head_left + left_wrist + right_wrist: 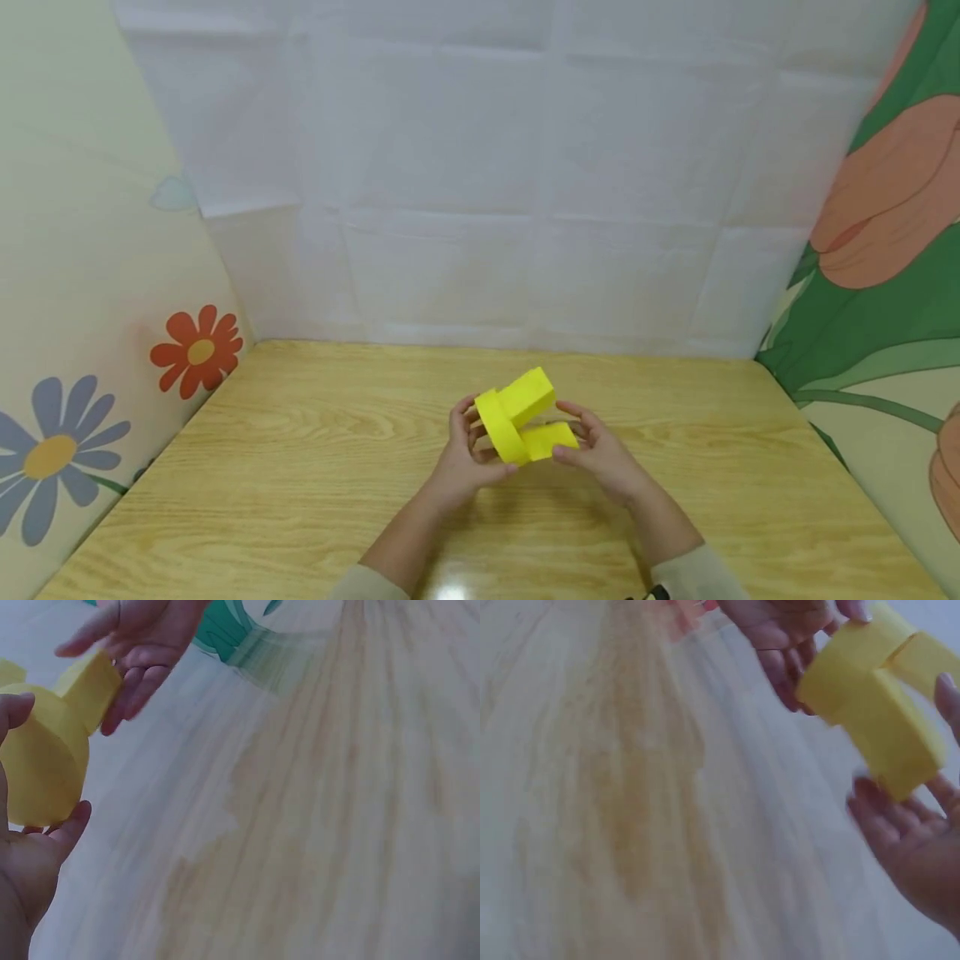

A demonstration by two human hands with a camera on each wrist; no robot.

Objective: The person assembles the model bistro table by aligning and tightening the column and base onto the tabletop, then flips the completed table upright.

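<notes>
A bright yellow piece (pixel 504 430), a round thick disc with two blocky prongs, is held up over the wooden table. My left hand (pixel 459 473) grips the disc from the left, its thumb along the lower rim and its fingers behind. On the other side, my right hand (pixel 613 468) has thumb and fingers around the end of the lower prong (pixel 550 440). The upper prong (pixel 529 395) points up and to the right, close to the right index finger. In the left wrist view the disc's smooth rounded face (pixel 41 761) shows between the left thumb and fingers.
The wood-grain table (pixel 315 467) spreads around both hands. A creased white sheet (pixel 480 167) hangs along its back edge. Flower-printed panels stand at the left (pixel 90 250) and right (pixel 885 350). A dark band (pixel 657 593) shows near the right sleeve.
</notes>
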